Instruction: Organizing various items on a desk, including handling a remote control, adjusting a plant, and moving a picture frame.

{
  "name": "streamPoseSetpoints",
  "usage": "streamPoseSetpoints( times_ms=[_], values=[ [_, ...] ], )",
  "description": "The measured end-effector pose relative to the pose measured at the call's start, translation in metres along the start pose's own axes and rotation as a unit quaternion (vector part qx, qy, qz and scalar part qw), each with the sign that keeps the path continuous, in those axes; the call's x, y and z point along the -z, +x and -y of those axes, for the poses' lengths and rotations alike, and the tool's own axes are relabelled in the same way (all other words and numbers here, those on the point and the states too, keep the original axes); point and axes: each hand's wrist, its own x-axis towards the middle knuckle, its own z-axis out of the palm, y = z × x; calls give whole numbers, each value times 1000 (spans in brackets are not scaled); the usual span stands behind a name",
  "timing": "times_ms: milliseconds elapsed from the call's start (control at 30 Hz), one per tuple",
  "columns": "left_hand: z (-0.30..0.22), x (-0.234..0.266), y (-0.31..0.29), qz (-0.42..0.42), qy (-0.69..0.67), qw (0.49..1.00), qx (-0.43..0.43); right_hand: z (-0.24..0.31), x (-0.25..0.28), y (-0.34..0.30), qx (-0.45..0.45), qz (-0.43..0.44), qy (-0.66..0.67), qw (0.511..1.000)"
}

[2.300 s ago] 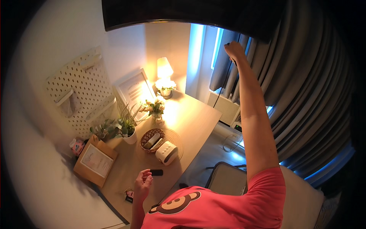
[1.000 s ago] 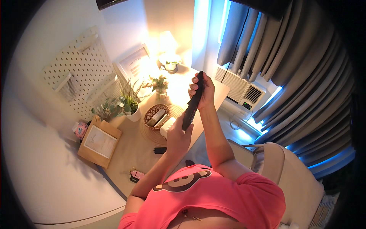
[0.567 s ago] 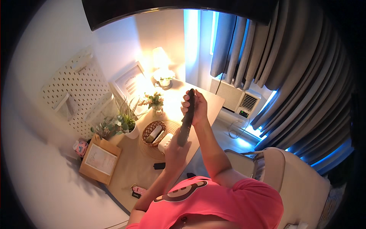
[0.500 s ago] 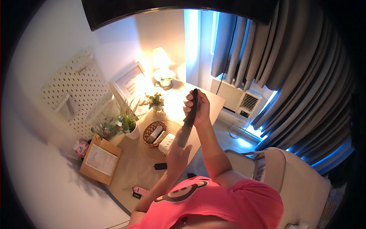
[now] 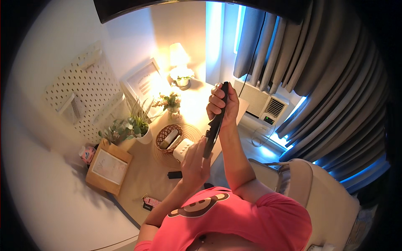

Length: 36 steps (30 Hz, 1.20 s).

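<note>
On the left, a white pegboard (image 5: 86,102) hangs above the worktop (image 5: 140,175), where a wooden board with a framed sheet (image 5: 109,166), a plant in a white pot (image 5: 145,136), a woven basket (image 5: 160,136), a small black block (image 5: 174,175) and a white rounded device (image 5: 181,150) follow one another. Near the device, the left hand (image 5: 193,164) has its fingers nearly straight against the lower end of a long black object (image 5: 218,121), though whether they pinch it cannot be told. The right hand (image 5: 226,104) wraps the object's upper end, holding it tilted above the worktop's edge, with an air conditioner (image 5: 260,102) and grey curtains (image 5: 331,83) farther right.
</note>
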Motion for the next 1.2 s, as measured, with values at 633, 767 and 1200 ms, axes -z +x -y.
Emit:
streamPoseSetpoints(
  times_ms=[633, 767, 1200],
  values=[
    [34, 27, -43, 65, -99, 960, 252, 157, -8, 141, 36, -303, -560, 770],
    [34, 29, -46, 77, -87, 964, 241, 158, -6, 148, 16, -297, -547, 782],
    [36, 29, -44, 85, -78, 964, 239, 156, -10, 138, 68, -307, -592, 742]
  ],
)
